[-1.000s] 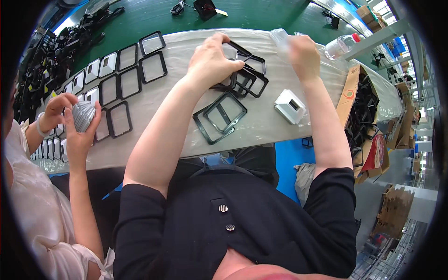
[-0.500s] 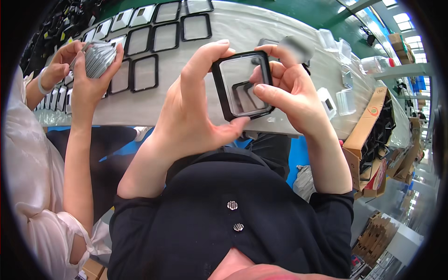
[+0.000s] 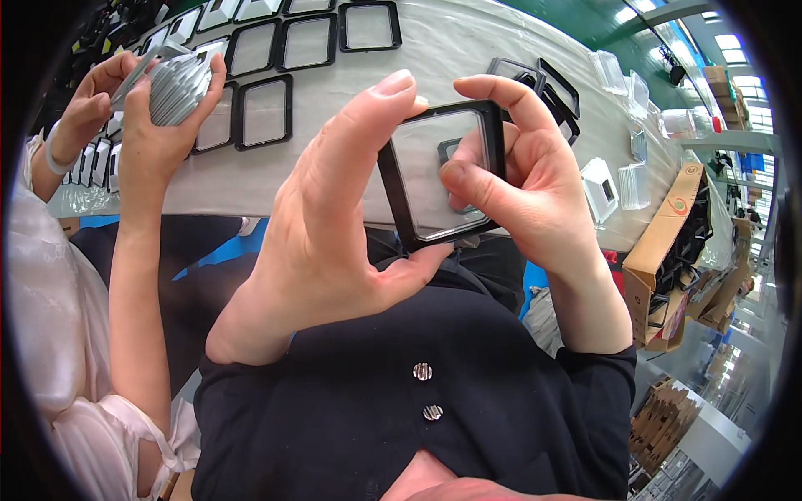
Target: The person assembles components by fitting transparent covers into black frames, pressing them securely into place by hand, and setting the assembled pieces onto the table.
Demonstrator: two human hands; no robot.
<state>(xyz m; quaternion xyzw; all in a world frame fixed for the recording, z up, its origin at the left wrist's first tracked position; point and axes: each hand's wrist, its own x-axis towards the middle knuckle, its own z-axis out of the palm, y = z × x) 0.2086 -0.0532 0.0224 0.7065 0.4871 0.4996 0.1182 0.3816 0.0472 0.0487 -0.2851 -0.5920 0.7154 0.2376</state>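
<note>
A black rectangular frame with a clear panel [image 3: 422, 179] is held up tilted before me. My left hand [image 3: 322, 196] curves around its left side, fingers at the upper left corner and thumb at the bottom edge. My right hand [image 3: 539, 188] holds the right side, thumb over the panel, another finger seen behind it, index finger stretched above. Near the right thumb a small dark-edged shape [image 3: 447, 150] shows at the panel; I cannot tell whether it is a separate piece or a reflection.
Similar black frames [image 3: 266, 113] lie in rows at the far left of the covered table [image 3: 334, 159]. More black frames [image 3: 555, 92], a white housing [image 3: 599, 190] and clear plastic pieces [image 3: 633, 185] lie right. At left a co-worker's hands [image 3: 159, 142] hold flat grey-white pieces. A cardboard box [image 3: 647, 259] stands right.
The frame in my hands has come lower and nearer, tilting slightly. My right index finger has lifted off its top edge. The view has shifted, showing more black frames at right.
</note>
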